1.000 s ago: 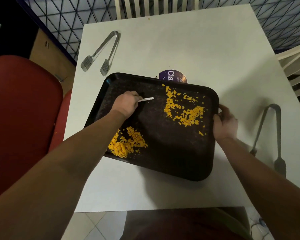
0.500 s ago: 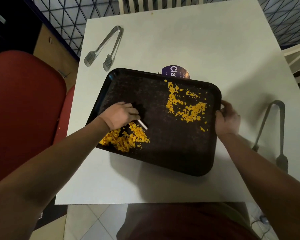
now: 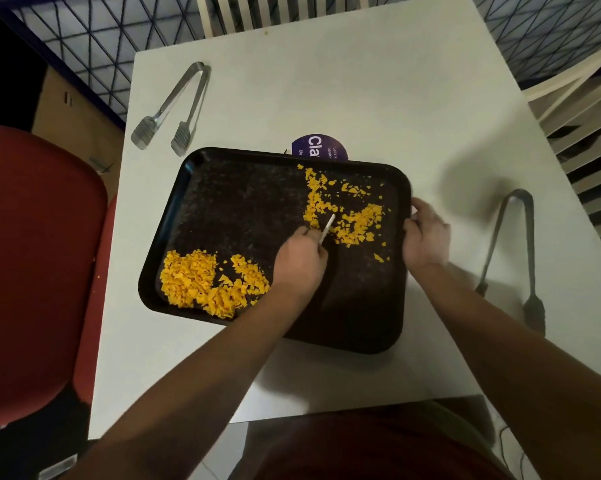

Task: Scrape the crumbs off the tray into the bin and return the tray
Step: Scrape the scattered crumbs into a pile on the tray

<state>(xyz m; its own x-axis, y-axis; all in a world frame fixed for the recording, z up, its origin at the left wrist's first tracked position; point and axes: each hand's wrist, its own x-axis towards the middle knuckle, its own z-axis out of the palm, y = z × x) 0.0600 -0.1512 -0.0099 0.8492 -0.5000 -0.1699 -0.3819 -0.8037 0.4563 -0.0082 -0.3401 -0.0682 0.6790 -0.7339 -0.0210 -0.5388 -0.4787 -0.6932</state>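
- Black tray point(image 3: 243, 216) lies on white table point(image 3: 326, 84), skewed, its near-left corner at the table's left edge.
- Left hand point(image 3: 300, 263) is over the tray middle, fingers curled round a thin white scraper point(image 3: 327, 227); scraper tip sits in the right crumb patch.
- Right hand point(image 3: 425, 235) grips the tray's right rim, fingers curled over the edge.
- Orange crumbs: big pile point(image 3: 202, 284) in the near-left corner of the tray, looser scatter point(image 3: 354, 216) in the far-right part, a few strays near the right rim.
- Dark round sticker point(image 3: 321, 147) on the table, partly hidden under the tray's far edge.
- Metal tongs point(image 3: 174, 109) on the table's far-left, just beyond the tray corner; second tongs point(image 3: 513, 251) right of the right hand.
- Red chair point(image 3: 32, 271) left of the table; white slatted chair point(image 3: 257, 12) at the far side.
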